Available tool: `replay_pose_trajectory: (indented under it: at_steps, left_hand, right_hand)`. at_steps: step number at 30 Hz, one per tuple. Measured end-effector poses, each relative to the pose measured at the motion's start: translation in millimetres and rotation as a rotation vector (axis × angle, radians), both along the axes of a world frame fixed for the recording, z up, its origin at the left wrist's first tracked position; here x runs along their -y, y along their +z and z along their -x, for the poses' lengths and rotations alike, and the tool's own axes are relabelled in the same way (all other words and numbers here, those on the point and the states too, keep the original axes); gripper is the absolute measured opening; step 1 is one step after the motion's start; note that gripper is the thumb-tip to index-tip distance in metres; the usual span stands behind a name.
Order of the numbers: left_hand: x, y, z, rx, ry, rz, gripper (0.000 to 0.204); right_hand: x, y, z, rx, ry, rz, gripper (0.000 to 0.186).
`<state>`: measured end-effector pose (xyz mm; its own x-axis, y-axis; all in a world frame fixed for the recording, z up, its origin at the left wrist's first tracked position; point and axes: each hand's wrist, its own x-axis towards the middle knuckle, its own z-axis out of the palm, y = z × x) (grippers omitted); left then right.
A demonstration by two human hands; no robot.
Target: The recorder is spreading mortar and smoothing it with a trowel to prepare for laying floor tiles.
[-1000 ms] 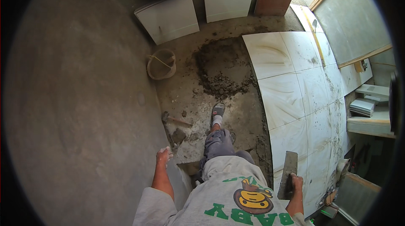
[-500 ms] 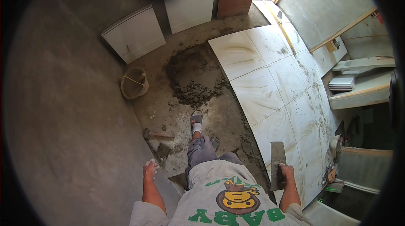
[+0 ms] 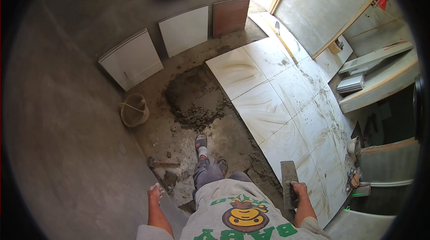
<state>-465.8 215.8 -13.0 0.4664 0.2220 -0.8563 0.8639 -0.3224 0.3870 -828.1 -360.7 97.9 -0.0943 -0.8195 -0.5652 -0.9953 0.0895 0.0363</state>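
Observation:
My right hand [image 3: 299, 189] grips the handle of a flat rectangular plastering trowel [image 3: 289, 172]. Its grey blade is held over the white floor tiles [image 3: 286, 150] on my right. My left hand [image 3: 155, 193] hangs beside the wall, palm inward, with its dusty fingers loosely bent and apart; nothing shows in it. Close by on the floor lies a hammer [image 3: 163, 163] with a reddish handle. Ahead of my feet spreads a patch of dark wet mortar [image 3: 197, 101], lumpy at its near edge, short of the tiles.
A bucket [image 3: 135, 113] with a rope handle stands by the left wall. White tile stacks [image 3: 132, 60] and a reddish-brown panel [image 3: 230, 18] lean on the far wall. A small trowel [image 3: 277, 27] lies near the doorway. On the right sit a laser level [image 3: 362, 190] with green light and boards [image 3: 378, 60].
My view has tilted upward and turned slightly, showing a window opening in the far wall. Both hands keep nearly the same pose, the right one still on the plastering trowel.

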Motion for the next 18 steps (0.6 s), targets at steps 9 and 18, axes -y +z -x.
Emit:
replay_pose_trajectory:
  at_steps: [9,18]
  left_hand:
    - [6,6,-13,0.000,-0.066,-0.010,0.038]
    - [22,19,-37,0.024,-0.152,0.003,0.036]
  right_hand:
    - [9,-37,38,-0.032,0.170,0.026,0.060]
    - [-3,2,26,-0.020,0.037,0.005,0.064]
